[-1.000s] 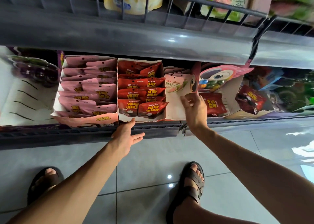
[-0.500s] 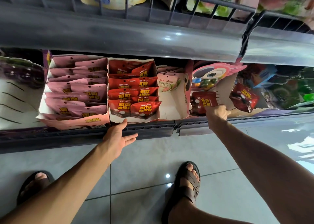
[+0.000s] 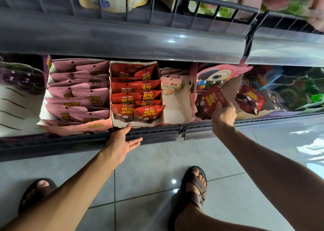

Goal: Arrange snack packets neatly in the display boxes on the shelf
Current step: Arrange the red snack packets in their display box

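The right hand (image 3: pixel 223 114) is gripping a loose red packet (image 3: pixel 208 100) printed "Lottey" by its lower edge, fingers curled round it, holding it tilted in front of the bird-shaped card (image 3: pixel 217 74). This is just right of the part-filled box (image 3: pixel 177 120), whose pale packet (image 3: pixel 172 87) reads "茉莉&芭乐味". The left hand (image 3: pixel 122 141) is lying open and holding nothing, its thumb touching the front lip of the box of red "Lottey" packets (image 3: pixel 140 125), beside the pink box (image 3: pixel 77 128), while another red packet (image 3: pixel 249 99) is lying further right.
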Available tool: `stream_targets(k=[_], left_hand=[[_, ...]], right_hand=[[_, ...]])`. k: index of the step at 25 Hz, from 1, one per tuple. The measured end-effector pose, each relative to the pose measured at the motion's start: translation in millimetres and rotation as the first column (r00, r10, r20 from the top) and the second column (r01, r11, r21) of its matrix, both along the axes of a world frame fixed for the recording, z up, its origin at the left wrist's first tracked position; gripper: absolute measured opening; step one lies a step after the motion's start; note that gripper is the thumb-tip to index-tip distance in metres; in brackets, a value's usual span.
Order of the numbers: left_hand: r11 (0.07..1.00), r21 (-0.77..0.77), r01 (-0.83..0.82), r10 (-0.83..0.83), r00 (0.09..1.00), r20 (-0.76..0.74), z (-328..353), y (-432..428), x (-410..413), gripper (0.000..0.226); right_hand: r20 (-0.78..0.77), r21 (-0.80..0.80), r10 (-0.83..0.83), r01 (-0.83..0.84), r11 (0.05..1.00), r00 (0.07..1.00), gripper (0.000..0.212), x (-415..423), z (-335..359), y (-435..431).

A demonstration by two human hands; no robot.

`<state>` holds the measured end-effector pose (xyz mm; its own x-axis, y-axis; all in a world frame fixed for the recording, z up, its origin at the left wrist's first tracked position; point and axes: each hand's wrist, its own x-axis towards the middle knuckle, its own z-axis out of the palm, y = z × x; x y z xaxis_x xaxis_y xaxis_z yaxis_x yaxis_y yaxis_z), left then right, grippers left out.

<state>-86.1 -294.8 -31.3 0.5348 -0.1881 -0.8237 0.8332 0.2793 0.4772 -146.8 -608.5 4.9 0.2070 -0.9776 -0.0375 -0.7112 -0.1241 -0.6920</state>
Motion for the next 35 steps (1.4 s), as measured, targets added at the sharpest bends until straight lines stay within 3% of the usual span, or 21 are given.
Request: stream_targets(k=[3, 5, 7, 11, 17, 23, 32, 35], left_hand=[[1.0, -0.007, 0.017, -0.017, 1.0, 0.016, 6, 1, -2, 0.011], [0.999, -0.026, 0.045, -0.044, 0.999, 0.02, 11, 3, -4, 0.013], [0.998, -0.03, 0.061, -0.06, 0.998, 0.022, 13, 5, -6, 0.029], [0.997, -0.031, 0.075, -0.074, 0.997, 0.017, 17, 7, -8, 0.038], [0.999, -0.013, 0.048, -0.048, 0.999, 0.016, 14, 6, -6, 0.035], [0.999, -0.011, 0.045, -0.045, 0.999, 0.006, 9, 6, -4, 0.022], [0.999, -0.029, 0.016, -0.017, 1.0, -0.005, 6, 4, -2, 0.035], [0.999, -0.038, 0.038, -0.038, 0.999, -0.013, 4, 6, -2, 0.04]], right_hand=[[-0.071, -0.169, 0.08, -0.091, 0.981, 0.994, 0.027, -14, 24, 16], [-0.143, -0.352, 0.227, -0.264, 0.898, 0.963, 0.021, -26, 46, 25], [-0.131, -0.414, 0.466, -0.475, 0.777, 0.875, 0.017, -34, 66, 40], [0.088, -0.25, 0.778, -0.742, 0.622, 0.622, 0.01, -31, 80, 97], [0.274, -0.16, 0.848, -0.848, 0.506, 0.454, 0.017, 27, 37, 176], [0.09, -0.216, 0.888, -0.862, 0.459, 0.45, 0.003, 42, -9, 194], [-0.037, -0.258, 0.922, -0.895, 0.364, 0.385, 0.015, 37, -3, 191], [0.043, -0.294, 0.89, -0.845, 0.446, 0.454, 0.016, 22, 16, 169]])
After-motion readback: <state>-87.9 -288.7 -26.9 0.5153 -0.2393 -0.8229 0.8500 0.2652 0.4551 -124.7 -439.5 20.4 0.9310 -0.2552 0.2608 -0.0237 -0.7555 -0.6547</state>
